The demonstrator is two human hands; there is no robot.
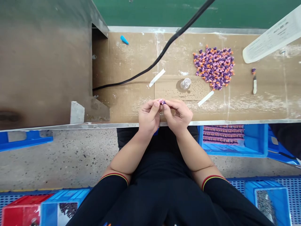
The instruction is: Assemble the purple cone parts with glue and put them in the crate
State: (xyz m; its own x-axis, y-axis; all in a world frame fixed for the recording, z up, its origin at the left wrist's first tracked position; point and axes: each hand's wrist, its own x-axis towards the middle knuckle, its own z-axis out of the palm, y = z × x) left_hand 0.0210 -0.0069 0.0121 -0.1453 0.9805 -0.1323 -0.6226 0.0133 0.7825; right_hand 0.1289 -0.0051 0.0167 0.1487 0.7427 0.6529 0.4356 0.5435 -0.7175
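Near the bench's front edge, my left hand (150,116) and my right hand (178,116) meet with fingertips pinched. Between them is a small pink and purple piece (162,102), mostly covered by the fingers, so its exact kind does not show. Both hands are closed on it. Just beyond lies a cardboard sheet (168,91) with a small clear cup (185,83) standing on it. A heap of small purple, pink and orange pieces (215,67) lies to the back right. White strips (157,78) rest on either side of the cup.
A black cable (162,53) crosses above the bench from a metal housing (47,62) on the left. At right are a large white bottle (270,37) and a small white-handled tool (255,84). A blue crate (256,150) with rows of pieces sits below the edge.
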